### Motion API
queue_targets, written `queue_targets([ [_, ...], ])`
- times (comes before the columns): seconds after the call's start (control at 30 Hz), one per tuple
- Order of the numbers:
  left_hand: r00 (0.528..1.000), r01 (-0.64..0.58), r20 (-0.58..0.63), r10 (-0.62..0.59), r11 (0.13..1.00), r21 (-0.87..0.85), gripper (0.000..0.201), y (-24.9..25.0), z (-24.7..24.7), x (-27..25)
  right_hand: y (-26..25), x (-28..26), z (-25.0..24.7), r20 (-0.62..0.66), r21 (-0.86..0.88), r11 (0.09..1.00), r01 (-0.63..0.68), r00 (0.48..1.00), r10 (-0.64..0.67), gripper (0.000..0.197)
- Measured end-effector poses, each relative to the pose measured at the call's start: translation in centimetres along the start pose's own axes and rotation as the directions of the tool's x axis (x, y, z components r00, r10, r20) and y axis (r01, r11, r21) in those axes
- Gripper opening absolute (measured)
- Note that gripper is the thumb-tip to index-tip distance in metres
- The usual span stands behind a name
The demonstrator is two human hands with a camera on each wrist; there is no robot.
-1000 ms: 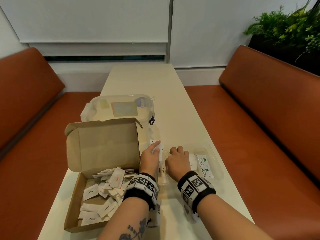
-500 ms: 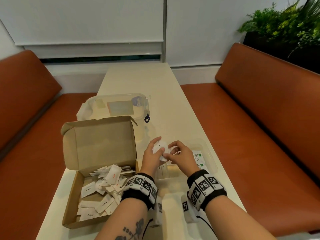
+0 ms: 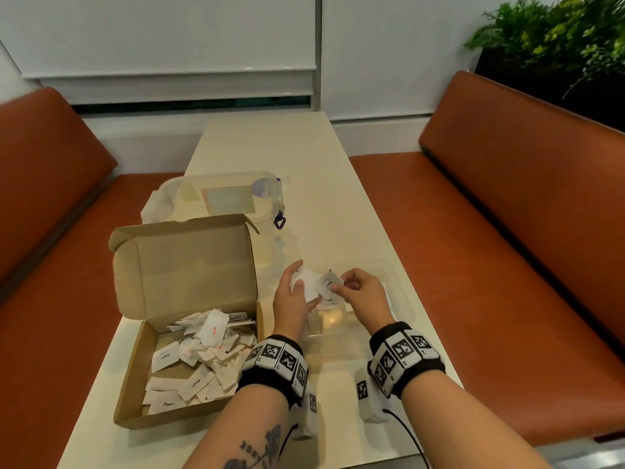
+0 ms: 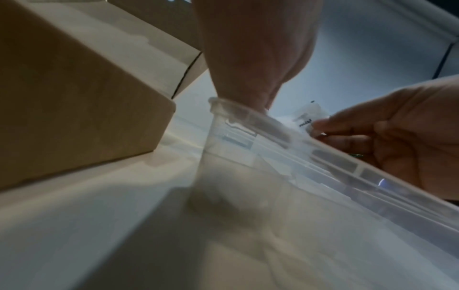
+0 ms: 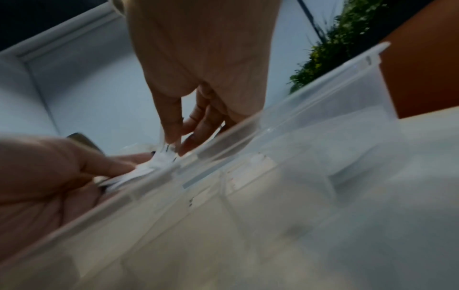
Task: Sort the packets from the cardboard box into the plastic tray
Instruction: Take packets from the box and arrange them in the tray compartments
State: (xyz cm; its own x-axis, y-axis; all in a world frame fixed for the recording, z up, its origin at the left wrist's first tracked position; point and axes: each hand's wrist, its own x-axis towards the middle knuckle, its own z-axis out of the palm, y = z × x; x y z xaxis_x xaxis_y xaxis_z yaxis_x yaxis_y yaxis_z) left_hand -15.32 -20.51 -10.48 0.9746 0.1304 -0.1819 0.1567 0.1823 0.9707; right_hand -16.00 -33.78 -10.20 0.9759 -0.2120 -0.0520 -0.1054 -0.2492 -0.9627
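Pinching one small white paper packet [image 3: 327,282] off your left hand's [image 3: 293,301] held stack, your right hand [image 3: 362,294] next needs its compartment in the clear plastic tray [image 3: 400,292], centre frame.

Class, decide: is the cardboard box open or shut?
Open: the cardboard box has its lid raised, and the packets inside show.

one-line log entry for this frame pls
left hand: holds small white paper packets | right hand: pinches one white packet | both above clear plastic tray | open brown cardboard box: many packets left
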Motion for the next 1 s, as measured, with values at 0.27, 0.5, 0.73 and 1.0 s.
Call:
queue_targets([
  [0.27,0.983,-0.099,-0.138,0.118,0.985,0.138,0.037,0.2,-0.9,0.1,0.3,0.8,-0.3,0.011,-0.223,0.971,0.084,0.996,-0.084,0.013],
  [0.5,0.984,-0.089,-0.114,0.134,0.937,0.338,0.038,0.2,-1.2,-0.1,1.1,1.8,1.3,0.149,-0.671,0.716,0.193,0.981,-0.125,0.015],
  [0.73,0.983,-0.107,-0.085,0.161,0.889,0.444,0.037,0.5,-1.3,-0.5,1.5,2.7,1.8,0.252,-0.731,0.623,0.279,0.959,-0.133,0.018],
  [1.0,0.985,-0.093,-0.091,0.146,0.898,0.429,0.037,0.5,-1.3,-0.5,2.0,2.2,2.1,0.264,-0.771,0.541,0.336,0.942,-0.208,0.014],
])
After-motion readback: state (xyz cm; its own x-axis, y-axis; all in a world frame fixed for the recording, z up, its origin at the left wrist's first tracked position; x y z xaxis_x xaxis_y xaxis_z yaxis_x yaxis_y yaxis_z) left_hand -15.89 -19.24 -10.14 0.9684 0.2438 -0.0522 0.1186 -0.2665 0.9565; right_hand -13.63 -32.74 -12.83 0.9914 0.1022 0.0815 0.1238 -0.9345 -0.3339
